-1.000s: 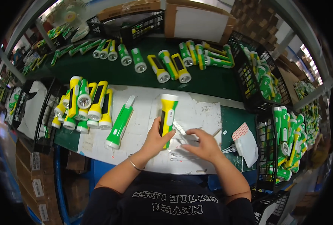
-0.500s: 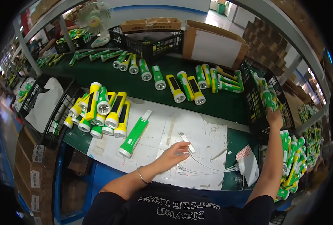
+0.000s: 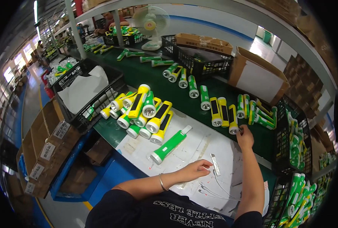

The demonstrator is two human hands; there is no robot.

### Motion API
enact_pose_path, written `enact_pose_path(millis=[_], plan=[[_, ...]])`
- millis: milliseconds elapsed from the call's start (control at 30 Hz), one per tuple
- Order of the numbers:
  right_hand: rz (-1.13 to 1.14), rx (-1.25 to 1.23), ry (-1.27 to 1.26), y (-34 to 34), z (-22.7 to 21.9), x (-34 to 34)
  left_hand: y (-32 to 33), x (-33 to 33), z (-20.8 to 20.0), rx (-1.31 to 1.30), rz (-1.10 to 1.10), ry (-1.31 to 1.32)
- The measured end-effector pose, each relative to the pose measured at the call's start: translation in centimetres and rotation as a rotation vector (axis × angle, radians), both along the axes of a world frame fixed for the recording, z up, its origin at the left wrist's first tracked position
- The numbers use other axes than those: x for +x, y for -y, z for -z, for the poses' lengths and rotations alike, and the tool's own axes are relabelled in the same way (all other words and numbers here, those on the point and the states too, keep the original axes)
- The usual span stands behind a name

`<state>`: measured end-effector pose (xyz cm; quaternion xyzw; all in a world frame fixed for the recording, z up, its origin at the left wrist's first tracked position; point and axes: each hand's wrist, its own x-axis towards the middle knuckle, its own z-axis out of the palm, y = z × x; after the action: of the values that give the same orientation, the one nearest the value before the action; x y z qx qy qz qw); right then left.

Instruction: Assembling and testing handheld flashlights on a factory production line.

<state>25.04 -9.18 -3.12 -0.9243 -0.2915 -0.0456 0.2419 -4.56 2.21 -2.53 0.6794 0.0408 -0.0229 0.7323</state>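
My left hand (image 3: 194,170) hovers over the white work surface (image 3: 142,155), its fingers loosely bent and apart, holding nothing. Close to its fingertips lies a small whitish strip (image 3: 215,164) with a thin white cable (image 3: 223,187). Farther left a green flashlight (image 3: 170,145) with a pale tab at its end lies alone on the white sheet. My right hand (image 3: 245,137) reaches over the dark green belt. Its bent thumb and fingers stand apart beside the lens end of a yellow flashlight (image 3: 232,117) with a dark panel; whether they touch it, I cannot tell.
A heap of yellow and green flashlights (image 3: 140,110) sits at the left, next to a black crate (image 3: 117,81). Another black crate (image 3: 290,140) full of flashlights stands at the right. A cardboard box (image 3: 258,76) and a fan (image 3: 150,24) are behind. A person works far left.
My right hand has left the flashlights in the right crate and moved left to the belt. My left hand stays near the cable strip. The whole view has swung left.
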Motion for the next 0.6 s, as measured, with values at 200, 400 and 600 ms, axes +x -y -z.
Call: enact_pose_path(millis=[200,400,600], plan=[[-0.242,-0.156,0.100,-1.0,-1.0,-3.0,1.8,1.4,-0.9,-0.091,0.061,0.003],[-0.039,-0.309,0.168,-0.9,-4.6,-6.6,1.3,0.6,-1.1,0.006,-0.018,0.036],[-0.323,0.275,-0.286,4.2,-13.1,-11.4,-0.6,1.5,-4.5,0.921,-0.410,0.432]])
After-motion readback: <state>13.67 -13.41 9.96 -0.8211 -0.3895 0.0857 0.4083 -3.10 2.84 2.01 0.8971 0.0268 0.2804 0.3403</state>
